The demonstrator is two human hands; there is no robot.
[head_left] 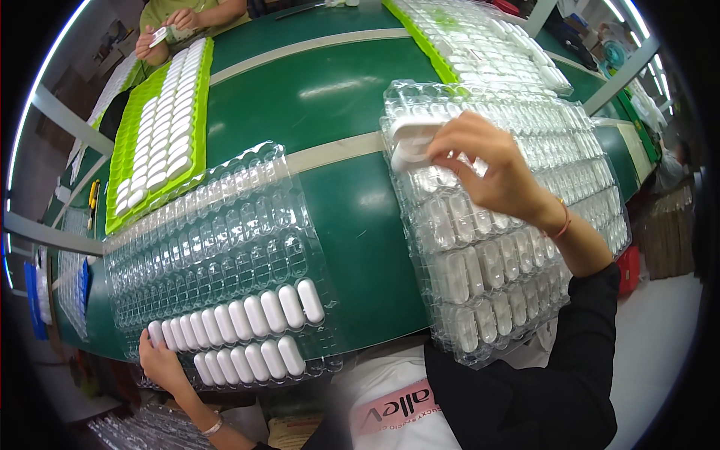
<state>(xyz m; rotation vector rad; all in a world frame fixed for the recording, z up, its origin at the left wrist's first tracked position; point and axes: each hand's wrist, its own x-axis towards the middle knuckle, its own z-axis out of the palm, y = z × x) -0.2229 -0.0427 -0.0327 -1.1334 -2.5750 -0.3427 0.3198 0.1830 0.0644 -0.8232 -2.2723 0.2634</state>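
My right hand [484,157], thumb and fingers pinched, holds a white oval plastic case [411,129] over the far left corner of the stacked clear trays [450,247] on the right. Motion blurs the case and the fingertips. My left hand [160,365] is at the near left of a clear blister tray [217,225]. Its fingers close on the lower end of the leftmost white oval case [154,334] in a row. A shorter row of white cases [251,361] lies nearer to me in the same tray.
A green tray [196,112] with rows of white cases lies at the far left. Beyond it, another person's hands [180,21] hold a small white piece. Another green tray [420,45] is at the far right, partly under clear trays. A metal frame post [71,124] stands left.
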